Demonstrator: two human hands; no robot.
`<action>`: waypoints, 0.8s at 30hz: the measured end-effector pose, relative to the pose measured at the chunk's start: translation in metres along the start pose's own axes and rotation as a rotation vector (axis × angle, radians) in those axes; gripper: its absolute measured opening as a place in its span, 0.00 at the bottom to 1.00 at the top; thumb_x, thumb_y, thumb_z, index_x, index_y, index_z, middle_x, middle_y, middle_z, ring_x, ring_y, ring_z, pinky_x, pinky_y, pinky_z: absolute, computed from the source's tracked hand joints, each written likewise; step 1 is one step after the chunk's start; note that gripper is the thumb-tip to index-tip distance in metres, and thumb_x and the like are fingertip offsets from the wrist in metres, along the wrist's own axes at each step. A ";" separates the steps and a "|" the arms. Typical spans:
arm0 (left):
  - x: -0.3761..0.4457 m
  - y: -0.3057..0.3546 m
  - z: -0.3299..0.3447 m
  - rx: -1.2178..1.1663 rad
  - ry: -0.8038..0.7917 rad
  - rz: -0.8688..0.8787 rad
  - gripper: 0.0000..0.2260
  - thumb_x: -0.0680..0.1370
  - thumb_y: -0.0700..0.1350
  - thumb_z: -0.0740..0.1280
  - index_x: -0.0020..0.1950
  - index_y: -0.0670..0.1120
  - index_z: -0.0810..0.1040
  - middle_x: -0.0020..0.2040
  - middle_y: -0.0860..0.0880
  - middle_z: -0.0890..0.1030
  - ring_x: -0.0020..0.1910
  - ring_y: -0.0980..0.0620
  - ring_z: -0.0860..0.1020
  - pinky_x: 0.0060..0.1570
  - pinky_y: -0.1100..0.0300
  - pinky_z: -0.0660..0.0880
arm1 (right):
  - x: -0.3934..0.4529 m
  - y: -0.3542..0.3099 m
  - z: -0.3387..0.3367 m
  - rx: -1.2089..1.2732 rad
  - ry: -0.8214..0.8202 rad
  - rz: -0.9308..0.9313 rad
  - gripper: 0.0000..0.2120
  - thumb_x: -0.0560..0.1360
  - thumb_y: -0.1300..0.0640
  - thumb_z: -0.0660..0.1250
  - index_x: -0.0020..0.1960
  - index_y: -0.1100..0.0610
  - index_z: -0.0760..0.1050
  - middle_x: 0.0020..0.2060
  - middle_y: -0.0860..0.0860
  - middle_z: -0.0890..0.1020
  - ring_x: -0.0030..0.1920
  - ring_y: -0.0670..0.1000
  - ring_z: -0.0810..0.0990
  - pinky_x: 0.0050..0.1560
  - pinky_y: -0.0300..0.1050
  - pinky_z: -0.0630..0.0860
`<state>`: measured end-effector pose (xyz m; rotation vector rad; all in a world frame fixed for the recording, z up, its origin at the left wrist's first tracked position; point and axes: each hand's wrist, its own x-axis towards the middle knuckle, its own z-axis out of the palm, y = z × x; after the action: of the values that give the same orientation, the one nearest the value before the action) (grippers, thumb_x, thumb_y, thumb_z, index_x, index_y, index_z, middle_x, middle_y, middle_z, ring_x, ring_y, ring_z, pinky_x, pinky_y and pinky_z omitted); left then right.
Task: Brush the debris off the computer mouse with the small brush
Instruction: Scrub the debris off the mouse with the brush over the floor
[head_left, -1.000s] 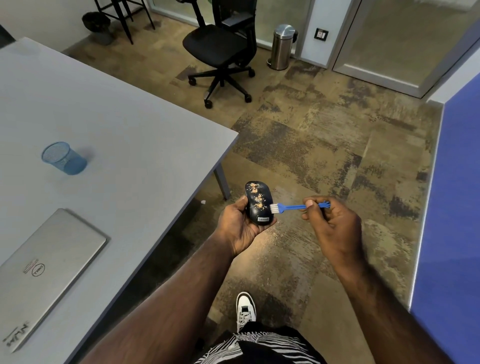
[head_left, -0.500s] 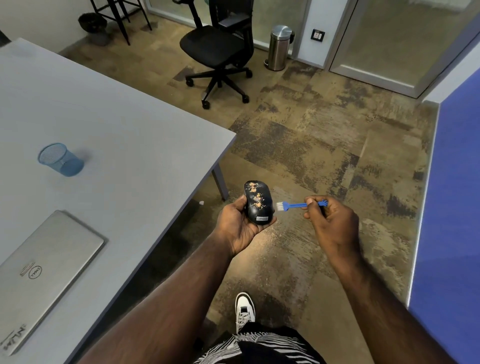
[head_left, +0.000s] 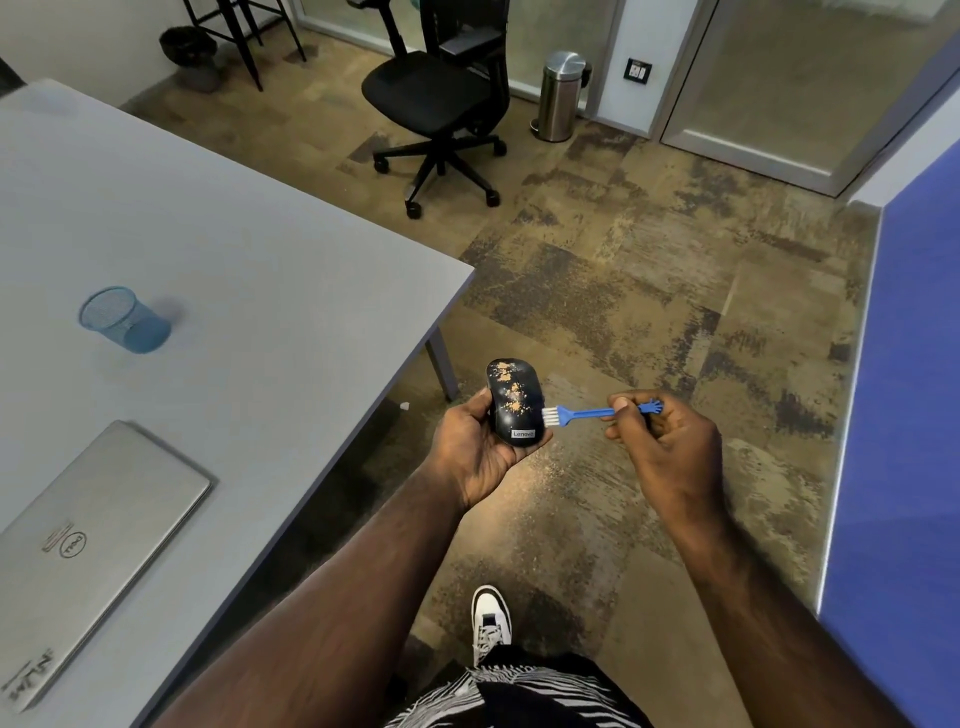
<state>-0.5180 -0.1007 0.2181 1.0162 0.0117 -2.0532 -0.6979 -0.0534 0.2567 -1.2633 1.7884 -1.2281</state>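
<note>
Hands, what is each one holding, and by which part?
Left hand cups the mouse around its underside and sides. Right hand pinches the brush near its handle's rear end.

Partly hidden or cropped

The left hand (head_left: 480, 451) covers the mouse's (head_left: 515, 401) underside; the laptop (head_left: 88, 556) is cut off at the left edge.

mouse (head_left: 514, 402) in my left hand (head_left: 475, 447): grey label "Lenovo" at its near end | closed laptop (head_left: 88, 545) left of mouse, on table: round "DELL" logo on lid | lid sticker: unreadable
</note>
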 end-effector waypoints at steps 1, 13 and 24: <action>0.000 0.000 0.000 0.000 -0.001 0.000 0.17 0.83 0.48 0.51 0.57 0.39 0.75 0.60 0.36 0.77 0.60 0.38 0.75 0.61 0.41 0.70 | -0.001 0.000 0.002 -0.007 -0.022 -0.010 0.05 0.76 0.59 0.68 0.45 0.50 0.80 0.33 0.49 0.84 0.34 0.49 0.83 0.35 0.42 0.79; 0.003 -0.004 0.005 0.016 0.014 0.009 0.18 0.83 0.48 0.52 0.64 0.39 0.72 0.64 0.36 0.75 0.58 0.38 0.77 0.58 0.42 0.72 | 0.000 -0.005 0.004 -0.092 -0.062 -0.089 0.04 0.76 0.60 0.69 0.48 0.56 0.82 0.33 0.47 0.83 0.30 0.43 0.80 0.28 0.31 0.73; 0.002 -0.007 0.015 0.052 0.074 0.014 0.21 0.84 0.49 0.50 0.71 0.39 0.67 0.68 0.36 0.72 0.58 0.39 0.76 0.52 0.45 0.75 | -0.005 -0.008 0.009 -0.083 -0.158 -0.125 0.04 0.75 0.62 0.70 0.48 0.58 0.83 0.33 0.48 0.83 0.33 0.41 0.81 0.31 0.29 0.73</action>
<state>-0.5329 -0.1029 0.2246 1.1208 -0.0107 -2.0113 -0.6851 -0.0526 0.2604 -1.4966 1.6830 -1.0964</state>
